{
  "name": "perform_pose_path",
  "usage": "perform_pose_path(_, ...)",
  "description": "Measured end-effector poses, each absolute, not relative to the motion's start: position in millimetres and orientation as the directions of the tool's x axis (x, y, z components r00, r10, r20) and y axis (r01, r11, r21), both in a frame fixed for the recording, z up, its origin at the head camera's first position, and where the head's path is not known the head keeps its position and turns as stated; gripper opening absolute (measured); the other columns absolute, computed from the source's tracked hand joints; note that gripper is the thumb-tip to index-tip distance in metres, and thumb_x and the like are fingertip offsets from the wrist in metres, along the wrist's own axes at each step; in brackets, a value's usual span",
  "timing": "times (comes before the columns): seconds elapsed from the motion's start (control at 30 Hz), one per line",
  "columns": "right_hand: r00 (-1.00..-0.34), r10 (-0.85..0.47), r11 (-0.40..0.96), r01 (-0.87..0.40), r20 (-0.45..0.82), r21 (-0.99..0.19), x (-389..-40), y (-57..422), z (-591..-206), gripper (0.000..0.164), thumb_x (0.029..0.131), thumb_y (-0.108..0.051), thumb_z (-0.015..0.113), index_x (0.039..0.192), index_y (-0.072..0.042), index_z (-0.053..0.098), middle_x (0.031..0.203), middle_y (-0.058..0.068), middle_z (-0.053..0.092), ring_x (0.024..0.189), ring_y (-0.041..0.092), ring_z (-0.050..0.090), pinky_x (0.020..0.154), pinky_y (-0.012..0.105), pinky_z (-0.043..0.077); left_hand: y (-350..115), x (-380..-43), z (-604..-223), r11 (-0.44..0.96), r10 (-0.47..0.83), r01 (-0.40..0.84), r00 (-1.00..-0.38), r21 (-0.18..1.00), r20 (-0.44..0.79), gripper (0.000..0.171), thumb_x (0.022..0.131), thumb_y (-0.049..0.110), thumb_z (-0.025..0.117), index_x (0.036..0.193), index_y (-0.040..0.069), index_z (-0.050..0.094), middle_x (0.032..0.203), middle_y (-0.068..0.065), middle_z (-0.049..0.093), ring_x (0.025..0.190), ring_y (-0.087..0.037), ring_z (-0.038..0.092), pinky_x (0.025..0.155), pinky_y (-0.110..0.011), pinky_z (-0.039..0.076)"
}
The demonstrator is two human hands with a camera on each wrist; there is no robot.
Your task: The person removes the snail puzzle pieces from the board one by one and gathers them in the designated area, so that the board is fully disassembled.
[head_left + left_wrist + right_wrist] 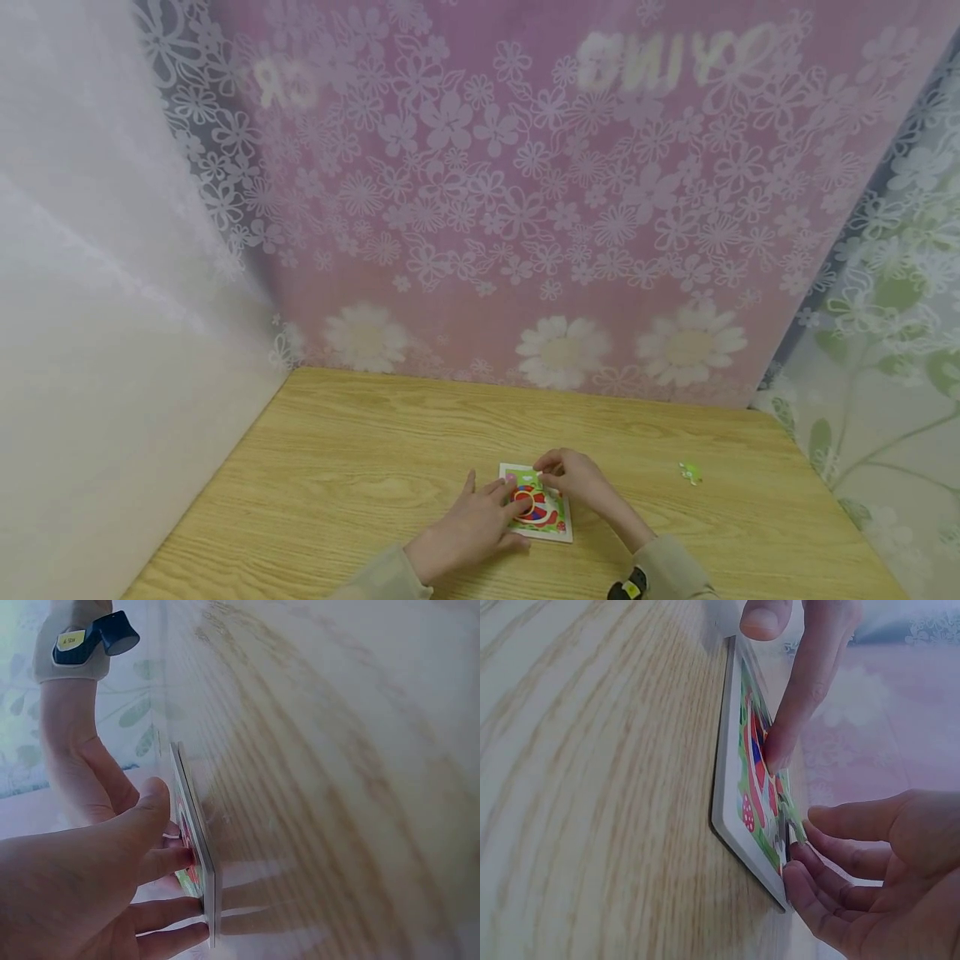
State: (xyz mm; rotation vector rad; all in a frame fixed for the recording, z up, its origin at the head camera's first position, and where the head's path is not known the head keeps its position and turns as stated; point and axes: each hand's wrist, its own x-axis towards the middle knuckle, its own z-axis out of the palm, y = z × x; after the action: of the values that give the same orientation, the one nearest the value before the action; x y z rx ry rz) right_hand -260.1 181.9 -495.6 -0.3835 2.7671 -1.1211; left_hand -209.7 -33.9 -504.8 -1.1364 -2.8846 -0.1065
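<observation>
A small puzzle board (567, 533) with a white border lies on the table, its picture red, blue and green. My left hand (468, 529) reaches over its left side with fairly straight fingers spread; one fingertip presses on the red and blue middle in the right wrist view. At the board's far right corner my right hand (579, 481) pinches a thin green puzzle piece (798, 823) between thumb and fingers. That piece is tilted up from the board surface (748, 814), and the fingers partly hide it. How far it sits in its slot I cannot tell.
A loose green puzzle piece (690, 473) lies to the right on the wood-grain table (360, 475). Flowered pink cloth (480, 250) hangs behind the table, with pale cloth on both sides. A black device (627, 586) is strapped at the right wrist.
</observation>
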Motion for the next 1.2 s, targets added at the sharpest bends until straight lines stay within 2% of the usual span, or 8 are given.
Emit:
perform_pose_path(0.2,-0.966,-0.258,0.697,-0.179,-0.010,-0.695,-259.5,181.6,-496.5,0.011,0.091,-0.007,0.073,0.102,-0.007,0.072,0.091,0.000,0.069,0.085,0.017,0.064,0.067,0.032,0.053,-34.2,-208.7,-502.4,0.726,0.683,0.685,-0.728,0.052,0.061,0.063,0.095,0.063,0.053,0.147,0.028,0.055,0.155,-0.007,0.048,0.139,-0.024,0.049,0.105,-0.067,0.040)
perform_pose_path(0.6,-0.962,-0.267,0.626,-0.220,0.059,-0.749,-261.4,180.8,-494.8,0.011,0.091,-0.005,0.072,0.102,-0.008,0.074,0.089,0.002,0.070,0.079,0.016,0.065,0.060,0.027,0.053,-34.5,-208.7,-501.5,0.721,0.687,0.690,-0.724,0.065,0.069,0.062,0.095,0.061,0.054,0.146,0.026,0.057,0.154,-0.009,0.048,0.140,-0.025,0.049,0.104,-0.068,0.040)
perform_pose_path(0.9,-0.959,-0.278,0.502,-0.193,0.054,-0.843,-264.6,189.6,-491.2,0.015,0.095,-0.005,0.069,0.108,0.000,0.073,0.095,0.011,0.071,0.079,0.024,0.071,0.068,0.037,0.061,-34.6,-208.5,-502.2,0.723,0.683,0.687,-0.727,0.072,0.073,0.061,0.095,0.061,0.054,0.146,0.026,0.057,0.153,-0.008,0.049,0.139,-0.025,0.049,0.105,-0.068,0.039)
perform_pose_path(1.2,-0.961,-0.271,0.415,-0.160,0.046,-0.895,-265.0,204.7,-487.8,0.024,0.097,-0.009,0.068,0.115,0.007,0.069,0.107,0.019,0.070,0.086,0.034,0.072,0.075,0.042,0.061,-35.4,-207.5,-502.1,0.726,0.682,0.685,-0.728,0.053,0.067,0.061,0.096,0.061,0.053,0.147,0.027,0.055,0.154,-0.008,0.048,0.140,-0.025,0.048,0.106,-0.067,0.039)
